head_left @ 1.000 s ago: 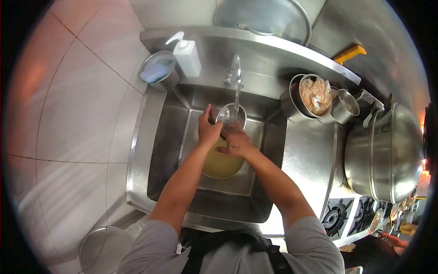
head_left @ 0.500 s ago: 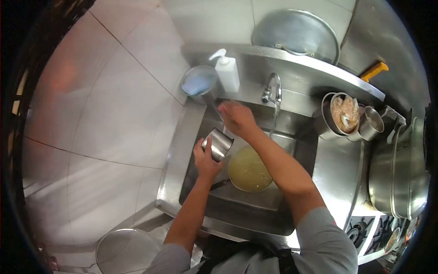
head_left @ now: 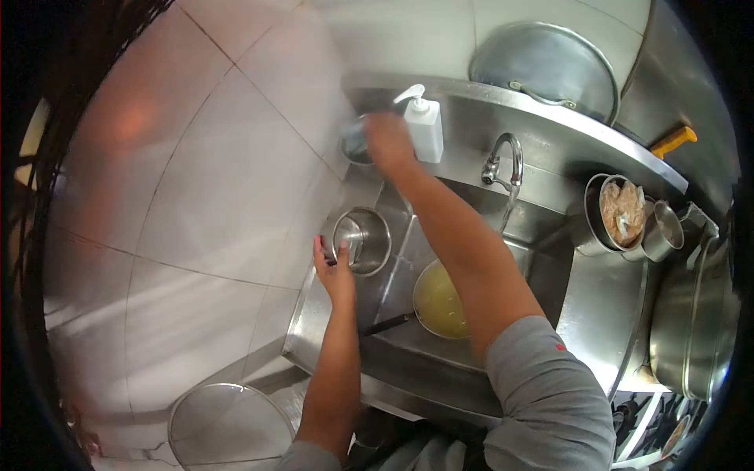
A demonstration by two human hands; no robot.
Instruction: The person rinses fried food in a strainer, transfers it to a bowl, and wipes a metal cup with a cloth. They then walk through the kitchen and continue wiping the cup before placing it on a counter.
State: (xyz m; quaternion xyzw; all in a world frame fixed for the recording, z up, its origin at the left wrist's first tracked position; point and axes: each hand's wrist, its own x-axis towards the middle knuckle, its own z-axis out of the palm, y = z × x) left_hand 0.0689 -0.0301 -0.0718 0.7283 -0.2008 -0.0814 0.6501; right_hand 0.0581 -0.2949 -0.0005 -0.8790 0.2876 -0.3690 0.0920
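Silvery cylindrical steel pot (head_left: 366, 239) is held in left hand (head_left: 338, 275), while blurred right hand (head_left: 388, 143), grip unclear, was brought to grey round metal container (head_left: 356, 150).

Metal lid (head_left: 542, 63), upper right, handle outward, leaning against the tiled wall (head_left: 400, 39). Yellow handle (head_left: 674, 143), to its right. On the bench (head_left: 593, 314), nested metal containers (head_left: 583, 234), the inner one holding a crumpled, pale orange mass (head_left: 623, 210). Large metal pot (head_left: 677, 334), far right. Round rimmed object (head_left: 224, 428), lower left.
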